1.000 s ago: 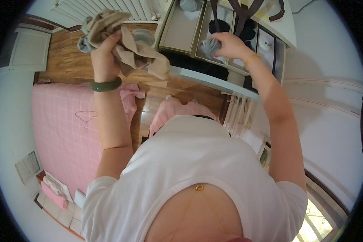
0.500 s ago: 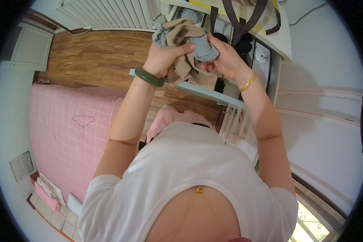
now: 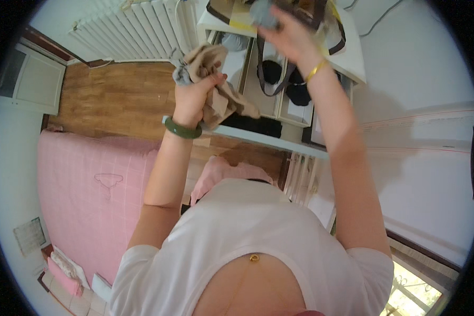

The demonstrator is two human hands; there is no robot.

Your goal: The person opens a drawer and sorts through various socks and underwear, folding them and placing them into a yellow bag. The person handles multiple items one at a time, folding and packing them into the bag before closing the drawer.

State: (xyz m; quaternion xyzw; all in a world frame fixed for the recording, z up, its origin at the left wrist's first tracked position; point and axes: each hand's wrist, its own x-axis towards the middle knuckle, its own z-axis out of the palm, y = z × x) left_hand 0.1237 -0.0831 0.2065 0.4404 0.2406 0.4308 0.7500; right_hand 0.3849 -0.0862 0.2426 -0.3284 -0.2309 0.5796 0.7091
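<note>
A loose bunch of beige socks [image 3: 224, 105], with a grey sock [image 3: 181, 75] among them, is gripped in my left hand [image 3: 190, 100] at the left end of an open drawer [image 3: 279, 141]. My right hand [image 3: 292, 42], blurred by motion, is raised at the top over a bag [image 3: 332, 31] on the dresser. Its fingers close round a grey-blue rolled sock [image 3: 263, 15]. Inside the drawer, dividers part black rolled socks [image 3: 272, 71] and a dark bundle [image 3: 298, 95] from a grey item [image 3: 234, 41]. Black cloth [image 3: 253, 126] lies along the drawer's front.
The bag's dark strap [image 3: 262, 87] hangs down into the drawer from the white dresser top [image 3: 355, 66]. A white radiator [image 3: 137, 31] stands at the far left. On my left is a bed with a pink cover [image 3: 84, 174] and a hanger [image 3: 108, 180] on it.
My hands have parted. The right one has carried the grey-blue sock up toward the bag, while the left has moved left with the beige bunch, uncovering more of the drawer.
</note>
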